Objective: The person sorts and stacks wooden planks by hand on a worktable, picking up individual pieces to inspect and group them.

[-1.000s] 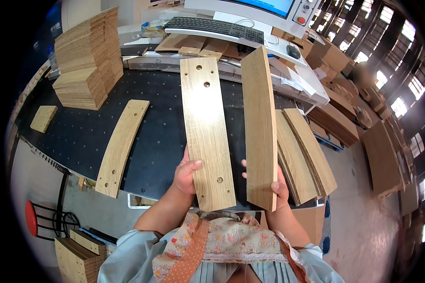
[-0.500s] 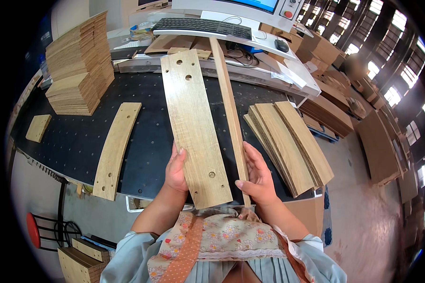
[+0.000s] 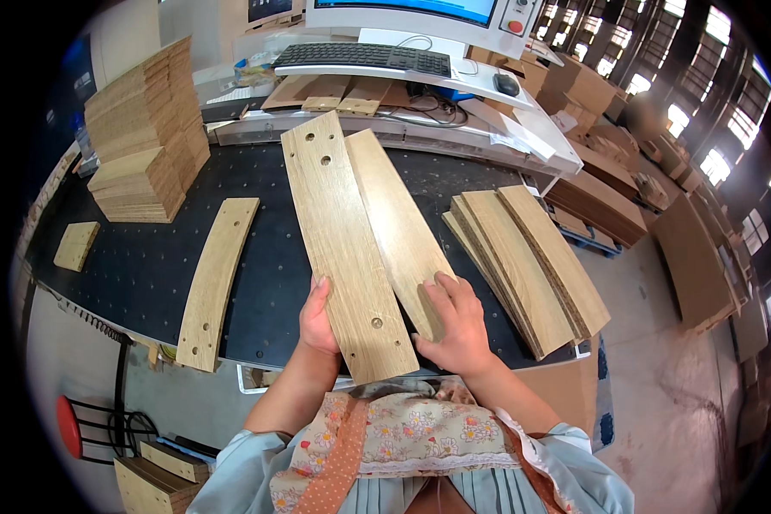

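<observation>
"Over the dark surface point(image 3: 270, 274), taking 12 o'clock as straight out from the body, what does each grip have?"

"Left grip point(image 3: 319, 319): clamped on the left edge of the drilled board point(image 3: 343, 248), thumb showing, fingers mostly out of sight. From that grip, the board's middle lies toward 1 o'clock."

"And the right grip point(image 3: 456, 325)?"

"Fingers over the near end of the plain board point(image 3: 398, 231), thumb by its lower corner. The underside is hidden, so I cannot tell whether it is clamped or merely pressing. That board's middle lies toward 11 o'clock from it."

"How do the 2 long axes run?"

"Nearly alike, from between 11 and 12 o'clock down to between 5 and 6. The drilled board overlaps the plain board's left side in view; I cannot tell whether they touch."

"Which grip is nearer to what?"

"Left to the drilled board, right to the plain one. Beyond them, a pile of curved boards point(image 3: 505, 265) lies toward 2 o'clock from the right grip, and 1 flat holed piece point(image 3: 216, 287) between 9 and 10 from the left."
</observation>
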`<state>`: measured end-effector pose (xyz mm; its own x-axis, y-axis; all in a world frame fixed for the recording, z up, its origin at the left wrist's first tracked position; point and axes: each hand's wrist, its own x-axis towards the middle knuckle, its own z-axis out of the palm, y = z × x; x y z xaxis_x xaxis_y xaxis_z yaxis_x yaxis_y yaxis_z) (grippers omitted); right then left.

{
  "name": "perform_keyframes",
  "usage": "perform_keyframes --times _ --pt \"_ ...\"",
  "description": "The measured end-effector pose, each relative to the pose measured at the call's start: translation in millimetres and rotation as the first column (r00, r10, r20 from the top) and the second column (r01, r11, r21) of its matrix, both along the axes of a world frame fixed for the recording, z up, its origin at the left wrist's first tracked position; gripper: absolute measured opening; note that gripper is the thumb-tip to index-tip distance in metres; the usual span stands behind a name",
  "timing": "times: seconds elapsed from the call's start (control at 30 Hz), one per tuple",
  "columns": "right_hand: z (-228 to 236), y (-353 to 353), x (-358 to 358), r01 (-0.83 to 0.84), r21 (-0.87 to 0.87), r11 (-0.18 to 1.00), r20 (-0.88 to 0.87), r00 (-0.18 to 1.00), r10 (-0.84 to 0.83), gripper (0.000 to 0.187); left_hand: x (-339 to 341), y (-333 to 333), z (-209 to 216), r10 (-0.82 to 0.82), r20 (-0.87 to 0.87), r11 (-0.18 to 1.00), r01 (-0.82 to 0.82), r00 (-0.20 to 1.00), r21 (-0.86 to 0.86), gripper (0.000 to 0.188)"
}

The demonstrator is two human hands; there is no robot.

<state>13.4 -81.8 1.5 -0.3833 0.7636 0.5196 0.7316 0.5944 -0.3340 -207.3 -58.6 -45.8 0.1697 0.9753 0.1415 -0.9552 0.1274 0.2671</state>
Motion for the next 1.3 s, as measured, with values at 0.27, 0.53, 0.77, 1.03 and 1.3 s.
perform_keyframes --times 0.27,0.53,0.77,1.03,1.3 --pt "4 -1 9 0.057 -0.034 0.998 -0.044 0.997 -0.059 0.078 10 3 -3 0.031 -0.069 0.999 -0.030 0.997 0.012 0.051" --pt "11 4 33 0.006 -0.210 0.978 -0.459 0.882 -0.104 0.074 41 -1 3 0.057 -0.159 0.998 -0.060 0.986 -0.012 0.051" --pt "14 -14 58 0.167 -0.087 0.982 -0.117 0.977 -0.177 0.074 52 -3 5 -0.105 -0.061 0.994 0.104 0.993 -0.034 0.052" --pt "48 -6 137 0.223 -0.196 0.955 0.050 0.975 -0.217 0.066 52 -7 -5 -0.148 -0.024 0.988 0.146 0.989 -0.058 0.050" --pt "7 -3 174 0.341 -0.123 0.932 0.304 0.907 -0.292 0.047 55 -10 -23 -0.067 -0.087 0.991 0.056 0.994 -0.122 0.045"
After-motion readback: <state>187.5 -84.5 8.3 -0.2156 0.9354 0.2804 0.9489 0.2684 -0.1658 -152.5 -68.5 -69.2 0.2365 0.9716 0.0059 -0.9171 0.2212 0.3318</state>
